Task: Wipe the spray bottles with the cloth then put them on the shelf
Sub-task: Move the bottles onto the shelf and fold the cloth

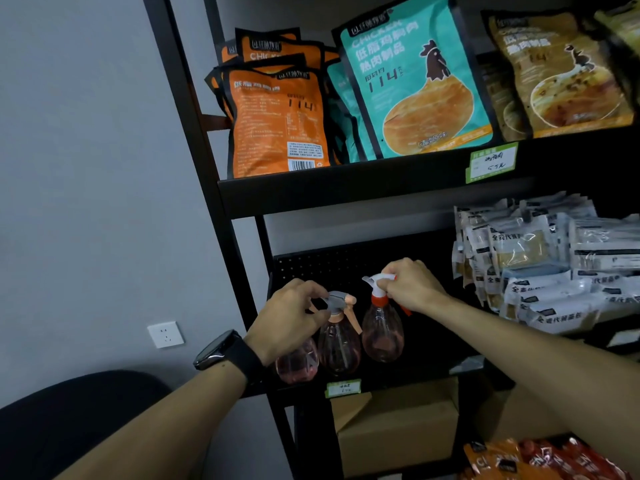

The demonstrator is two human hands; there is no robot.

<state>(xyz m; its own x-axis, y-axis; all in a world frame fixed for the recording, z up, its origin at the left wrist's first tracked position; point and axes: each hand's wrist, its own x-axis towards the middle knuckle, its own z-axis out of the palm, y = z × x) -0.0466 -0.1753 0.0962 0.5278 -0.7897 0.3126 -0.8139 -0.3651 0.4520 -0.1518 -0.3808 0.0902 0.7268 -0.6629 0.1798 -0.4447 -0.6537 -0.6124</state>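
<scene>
Three clear pinkish spray bottles stand side by side on the black middle shelf (433, 375). My right hand (412, 284) grips the white head of the right bottle (382, 332), which has a red collar. My left hand (292, 317), with a black watch on the wrist, pinches the grey head of the middle bottle (339, 348), which has a peach trigger. The left bottle (298, 365) is partly hidden under my left hand. No cloth is in view.
Orange, teal and brown food pouches (415, 84) fill the upper shelf. White packets (547, 265) pile at the right of the middle shelf. A cardboard box (398, 434) sits below. The grey wall has a socket (165, 334); a dark chair (69, 427) is at bottom left.
</scene>
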